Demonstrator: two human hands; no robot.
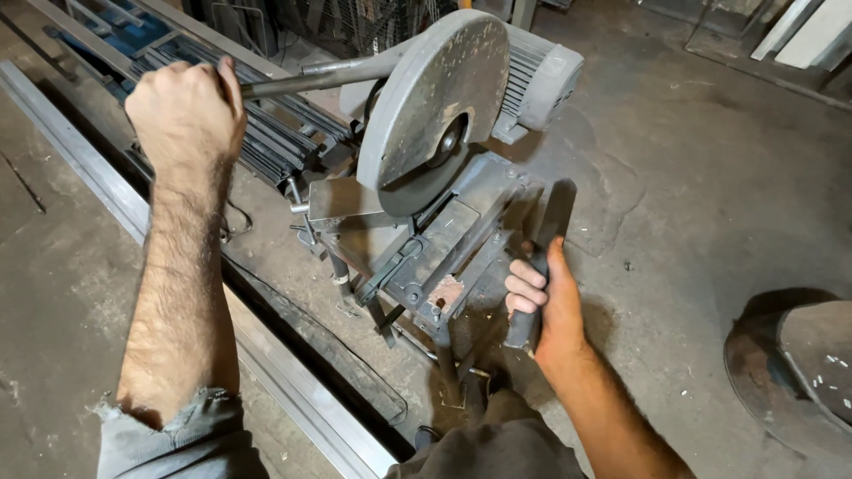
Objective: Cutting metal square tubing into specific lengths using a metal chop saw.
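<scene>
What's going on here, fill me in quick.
A person stands over a chop saw on a low metal stand on the workshop floor. The left hand is closed around the saw's long handle bar, with the guarded cutting disc raised above the saw bed. The right hand grips a dark flat metal bar that lies along the right side of the bed. Whether the disc is spinning cannot be told. Long metal sections lie on the floor to the left.

Blade guard [435, 98]: matt grey metal, scuffed. Handle bar [311, 80]: bare steel, dull. Saw table [444, 257]: grimy metal, rust patch. Motor housing [541, 75]: ribbed grey metal. Bar stock [550, 222]: dark matt steel. Floor [710, 177]: rough stained concrete. Sleeve [169, 435]: frayed grey cloth.
</scene>
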